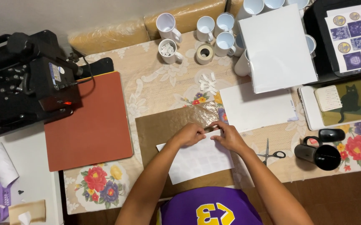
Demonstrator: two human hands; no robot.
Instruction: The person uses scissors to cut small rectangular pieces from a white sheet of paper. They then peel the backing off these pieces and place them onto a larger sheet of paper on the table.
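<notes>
Two hands meet at the top edge of a white sheet (199, 160) lying on a brown sheet (163, 129) on the table (155, 83). Heat press (26, 81) with red pad (89, 121) stands at left. White panel (278, 46) rests on white mugs (213, 31) at top; black mug (320, 154) at right. Left hand (191, 134): fingers curled, pressing the white sheet's edge. Right hand (228, 135): fingers together, pinching that edge beside the left hand. Scissors (270, 155) lie just right of the right hand. Tape roll (204, 53) stands among the mugs.
</notes>
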